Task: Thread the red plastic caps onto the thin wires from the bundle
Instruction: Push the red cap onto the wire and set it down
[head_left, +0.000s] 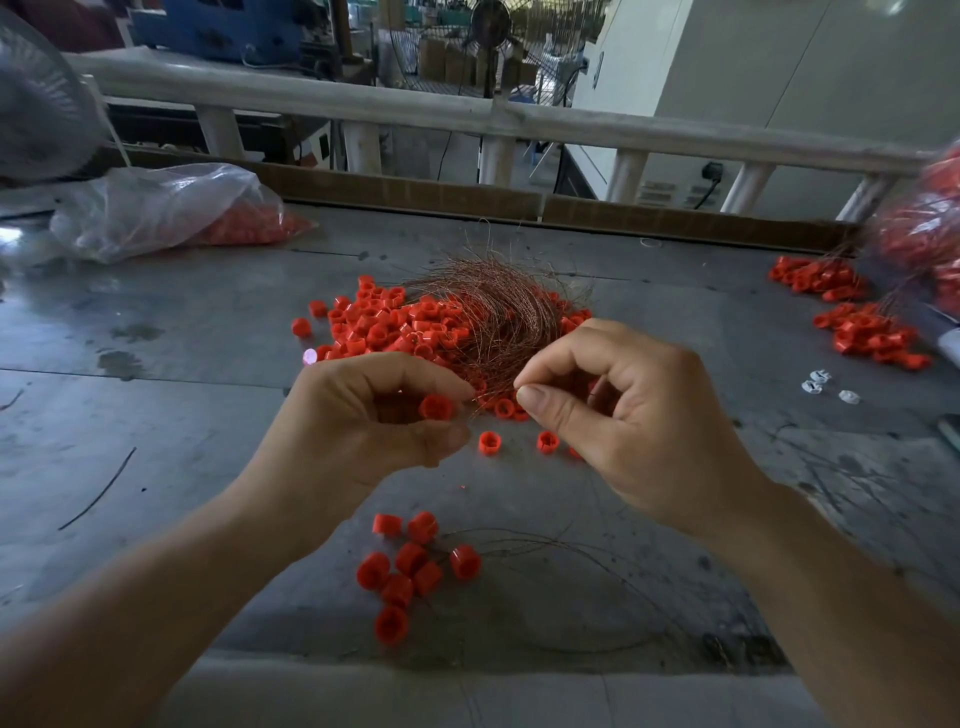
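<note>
A tangled bundle of thin copper wires (493, 306) lies on a heap of red plastic caps (384, 325) in the middle of the grey table. My left hand (363, 415) holds one red cap (435, 407) between thumb and fingers. My right hand (618, 410) pinches a thin wire at the bundle's near end, its thumb and forefinger tip a few centimetres right of the held cap. Several caps strung on wires (410, 569) lie close to me, between my forearms. Two loose caps (514, 442) sit just below my fingertips.
A clear plastic bag with red caps (171, 210) lies at the back left. More wired caps (852, 322) are piled at the right, beside another bag (930, 228). Small white parts (826, 387) lie right of my right hand. A cardboard strip (519, 200) edges the table's back.
</note>
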